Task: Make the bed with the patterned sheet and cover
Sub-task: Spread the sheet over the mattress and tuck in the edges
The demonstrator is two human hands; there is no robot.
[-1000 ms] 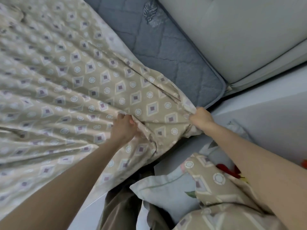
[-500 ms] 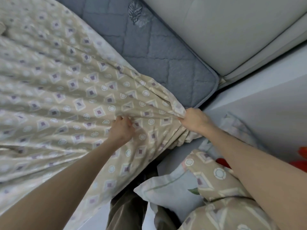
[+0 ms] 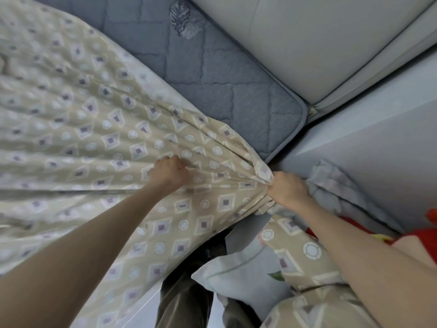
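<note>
A beige patterned sheet (image 3: pixel 78 138) with diamonds and circles is spread over the left and middle of the bed, pulled into tight folds toward its corner. My left hand (image 3: pixel 169 172) grips a bunch of the sheet near that corner. My right hand (image 3: pixel 287 189) pinches the gathered corner itself, just off the corner of the blue quilted mattress pad (image 3: pixel 224 76). Part of the pad lies bare at the top. A matching patterned cover (image 3: pixel 305 261) lies bundled under my right forearm.
A pale padded headboard (image 3: pixel 319 43) runs along the top right. A light blue pillow (image 3: pixel 238 278) lies beside the cover at the bottom. Something red (image 3: pixel 423 233) shows at the right edge. My trouser legs (image 3: pixel 186 301) stand between bed and pillow.
Both hands have dragged the sheet's corner toward the corner of the mattress pad, drawing the folds tighter. More of the blue pad has come into view at the top.
</note>
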